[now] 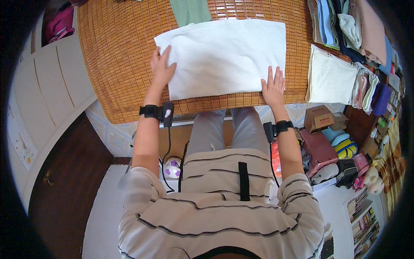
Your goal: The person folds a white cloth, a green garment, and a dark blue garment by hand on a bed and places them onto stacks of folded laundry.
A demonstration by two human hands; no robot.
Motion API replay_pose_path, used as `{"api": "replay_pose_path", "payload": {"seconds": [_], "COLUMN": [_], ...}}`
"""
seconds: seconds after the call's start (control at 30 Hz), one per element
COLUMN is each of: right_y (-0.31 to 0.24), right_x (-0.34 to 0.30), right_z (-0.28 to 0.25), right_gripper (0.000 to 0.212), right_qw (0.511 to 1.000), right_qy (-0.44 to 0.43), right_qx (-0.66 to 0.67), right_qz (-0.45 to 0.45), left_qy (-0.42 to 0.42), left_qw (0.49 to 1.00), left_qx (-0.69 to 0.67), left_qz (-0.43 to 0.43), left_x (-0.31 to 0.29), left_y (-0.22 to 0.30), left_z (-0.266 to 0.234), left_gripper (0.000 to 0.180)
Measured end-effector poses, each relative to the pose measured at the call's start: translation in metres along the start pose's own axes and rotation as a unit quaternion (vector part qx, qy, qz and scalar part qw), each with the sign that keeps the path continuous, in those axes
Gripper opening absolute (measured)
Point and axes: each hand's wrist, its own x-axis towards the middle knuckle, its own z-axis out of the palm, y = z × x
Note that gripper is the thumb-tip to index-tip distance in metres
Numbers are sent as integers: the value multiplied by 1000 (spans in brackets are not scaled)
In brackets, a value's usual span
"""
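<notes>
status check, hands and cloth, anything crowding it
Left hand open, at left edge; right hand open, at near right corner. White cloth spread on mat, slightly rumpled. Green cloth against far edge.

brown mat [116,56] carries white towel [222,62] and folded cloths [330,75].

This is a lived-in room of a home: a brown slatted mat [120,52] lies by piles of folded laundry [371,26], and around are a white cabinet [47,82], a dark red suitcase [318,149], 1 purple-and-white ball [173,168], a plush toy [374,180], a patterned curtain [393,157] and shelved books [365,224].
</notes>
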Motion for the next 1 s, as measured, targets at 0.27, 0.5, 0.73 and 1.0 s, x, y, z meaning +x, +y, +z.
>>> {"api": "replay_pose_path", "payload": {"seconds": [0.27,0.5,0.73,1.0], "right_y": [16,7,-18,-48], "right_x": [19,72,59,-17], "right_z": [-20,-43,-36,-20], "right_gripper": [55,54,56,65], "right_qw": [995,986,996,838], "right_qy": [-42,-54,22,82], "right_qx": [-91,-137,-11,466], "right_qz": [21,76,81,271], "left_qy": [-140,-275,-154,-70], "left_qw": [967,943,982,996], "left_qx": [115,155,57,7], "left_qz": [180,107,94,62], "left_x": [-29,-74,-21,24], "left_y": [42,101,91,113], "left_z": [1,8,20,49], "left_gripper": [63,54,45,51]}}
